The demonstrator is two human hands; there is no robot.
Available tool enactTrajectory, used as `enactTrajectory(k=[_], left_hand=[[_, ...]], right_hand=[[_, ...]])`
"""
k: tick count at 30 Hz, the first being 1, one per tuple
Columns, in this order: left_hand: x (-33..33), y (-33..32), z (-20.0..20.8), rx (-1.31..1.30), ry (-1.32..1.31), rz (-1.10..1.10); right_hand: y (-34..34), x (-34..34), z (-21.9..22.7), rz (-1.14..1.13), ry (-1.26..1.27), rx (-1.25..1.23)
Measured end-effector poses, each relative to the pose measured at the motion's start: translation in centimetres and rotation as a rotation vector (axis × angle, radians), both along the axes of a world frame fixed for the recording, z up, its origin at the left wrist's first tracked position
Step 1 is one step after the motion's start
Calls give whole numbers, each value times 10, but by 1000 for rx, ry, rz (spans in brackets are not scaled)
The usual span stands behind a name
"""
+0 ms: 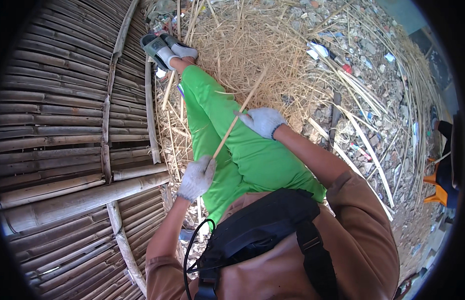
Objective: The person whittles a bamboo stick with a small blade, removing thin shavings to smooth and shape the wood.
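Note:
A thin, pale bamboo strip (226,136) slants across the bright green trousers over my legs. Its near end runs into my left hand (198,177), which wears a white knitted glove and is closed around it. Farther up the strip, my right hand (265,122), gloved the same way, pinches it between thumb and fingers. Beyond that grip the far part of the strip sticks out over the shavings. My right fingertips are small in view, and I cannot make out whether they hold anything else.
A bamboo slat platform (57,120) lies along my left. Straw-like shavings (232,50) cover the ground ahead, with rubble, litter and long bamboo strips (365,132) to the right. Someone in dark clothes (450,170) is at the right edge by an orange stool (435,190).

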State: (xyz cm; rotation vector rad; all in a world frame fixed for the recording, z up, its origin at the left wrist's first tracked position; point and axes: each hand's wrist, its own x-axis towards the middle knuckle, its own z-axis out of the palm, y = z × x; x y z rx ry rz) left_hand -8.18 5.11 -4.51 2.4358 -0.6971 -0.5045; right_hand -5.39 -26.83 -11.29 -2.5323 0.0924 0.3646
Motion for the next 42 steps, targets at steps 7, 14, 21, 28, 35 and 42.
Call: enactTrajectory(k=[7, 14, 21, 28, 35, 42], left_hand=[[-70, 95, 57, 111, 16, 6], [-71, 80, 31, 181, -327, -25], [-3, -3, 3, 248, -412, -109], [27, -21, -6, 262, -441, -189], [-42, 64, 31, 389, -480, -156], [-57, 72, 41, 425, -453, -116]], right_hand=[[-3, -3, -10, -18, -24, 3], [0, 0, -6, 10, -47, -10], [2, 3, 8, 51, -25, -37], [-2, 3, 4, 33, -7, -25], [-1, -3, -4, -42, 20, -1], [-6, -2, -4, -50, -7, 9]])
